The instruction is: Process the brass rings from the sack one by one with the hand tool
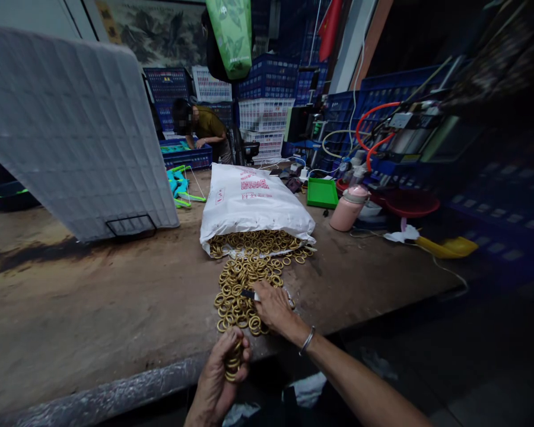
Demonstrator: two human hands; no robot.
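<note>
A white sack [253,204] lies on the worn wooden table [93,308] with its mouth toward me, and several brass-coloured rings [244,276] spill out of it in a trail. My left hand [220,376] sits at the table's near edge, closed around a stack of these rings [234,360]. My right hand [273,308], with a bracelet on its wrist, rests on the near end of the ring pile, fingers pinched on a small dark tool whose tip points left. The tool's handle is hidden under the fingers.
A grey quilted panel [71,130] leans at the left. A pink flask [349,207], green tray [323,193], red bowl [412,204] and yellow scoop [447,246] stand at the right. Another person [204,127] bends over blue crates behind the table.
</note>
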